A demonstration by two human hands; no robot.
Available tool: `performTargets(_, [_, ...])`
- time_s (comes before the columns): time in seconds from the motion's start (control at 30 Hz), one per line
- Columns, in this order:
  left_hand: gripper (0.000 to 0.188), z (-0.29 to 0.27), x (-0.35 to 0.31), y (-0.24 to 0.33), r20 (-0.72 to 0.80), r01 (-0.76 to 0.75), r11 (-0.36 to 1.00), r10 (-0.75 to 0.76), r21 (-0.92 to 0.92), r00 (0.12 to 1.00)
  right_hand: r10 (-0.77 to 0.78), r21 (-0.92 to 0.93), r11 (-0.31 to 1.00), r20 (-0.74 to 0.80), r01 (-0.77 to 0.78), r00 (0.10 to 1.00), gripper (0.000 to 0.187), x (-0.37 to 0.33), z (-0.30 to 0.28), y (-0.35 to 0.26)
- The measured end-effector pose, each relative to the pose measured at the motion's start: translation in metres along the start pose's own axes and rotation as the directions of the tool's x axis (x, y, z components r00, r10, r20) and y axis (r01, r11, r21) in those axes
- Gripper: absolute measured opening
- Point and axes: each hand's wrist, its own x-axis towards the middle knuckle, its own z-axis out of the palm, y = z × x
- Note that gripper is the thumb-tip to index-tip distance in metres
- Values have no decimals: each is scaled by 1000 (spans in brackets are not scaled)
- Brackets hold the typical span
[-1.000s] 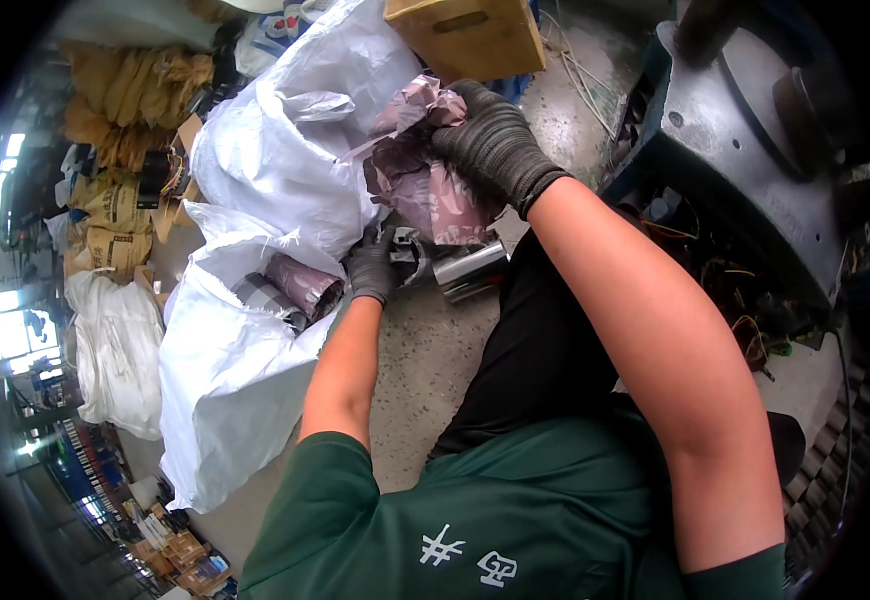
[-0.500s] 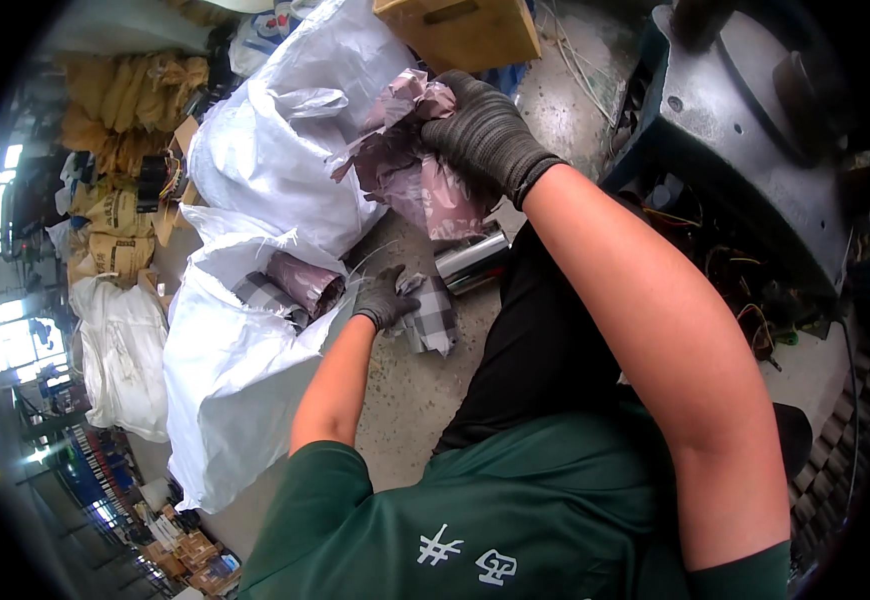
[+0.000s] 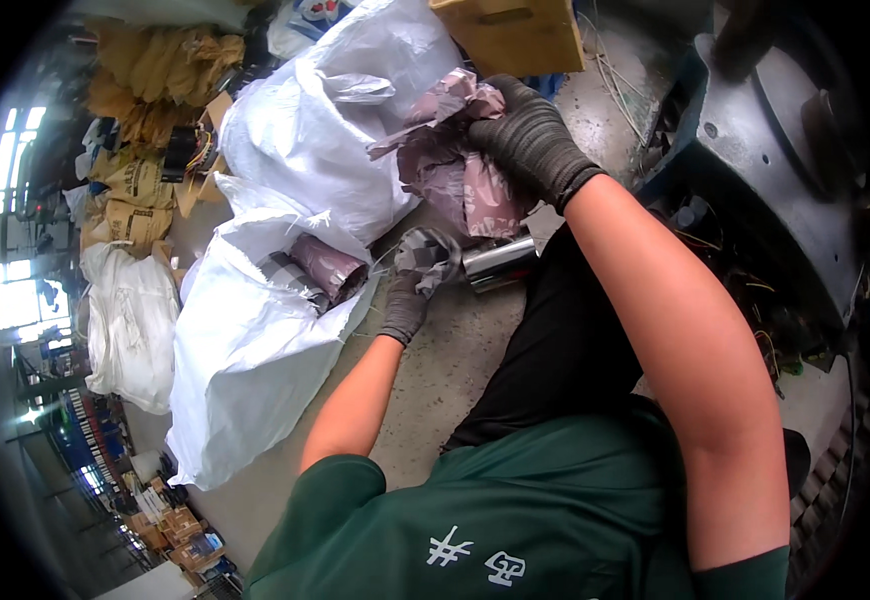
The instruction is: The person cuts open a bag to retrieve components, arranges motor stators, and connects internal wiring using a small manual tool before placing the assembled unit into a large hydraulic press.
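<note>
My right hand (image 3: 537, 138), in a dark knitted glove, is closed on crumpled, torn pinkish patterned wrapping (image 3: 445, 165) at the upper middle. Just below the wrapping lies a shiny silver cylinder (image 3: 500, 263), by my dark trouser leg. My left hand (image 3: 407, 300), gloved too, grips a piece of grey-and-black checked wrapping (image 3: 427, 250) a little left of the cylinder. Its fingertips are partly hidden behind that piece. Beside it, an open white woven sack (image 3: 255, 370) holds a pink roll (image 3: 330, 268) and a checked roll (image 3: 290, 275).
Behind stands a larger white sack (image 3: 305, 140), with a wooden box (image 3: 510, 35) to its right. A heavy grey metal machine (image 3: 770, 170) with loose wires fills the right side. Brown sacks (image 3: 140, 225) and a white bag (image 3: 130, 325) stand at the left.
My left hand has lifted the checked piece and turned it up, toward the silver cylinder. The whole view has shifted slightly; my right hand keeps hold of the pink wrapping.
</note>
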Motion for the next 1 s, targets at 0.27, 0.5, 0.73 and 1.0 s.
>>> performTargets(0.27, [38, -56, 32, 115, 75, 197, 353, -332, -914, 940, 149, 523, 808, 265, -272, 953, 26, -8, -3, 4])
performTargets(0.5, [65, -59, 82, 180, -92, -166, 313, 238, -935, 967, 18, 584, 541, 711, -605, 703, 30, -31, 9, -12])
performTargets(0.73, [63, -73, 65, 118, 166, -98, 679, 313, -728, 935, 232, 478, 839, 119, -261, 965, 47, -6, 9, 12])
performTargets(1.0, [45, -219, 79, -65, -49, 252, 688, -300, 681, 953, 175, 407, 912, -272, -52, 946, 48, 6, -13, 14])
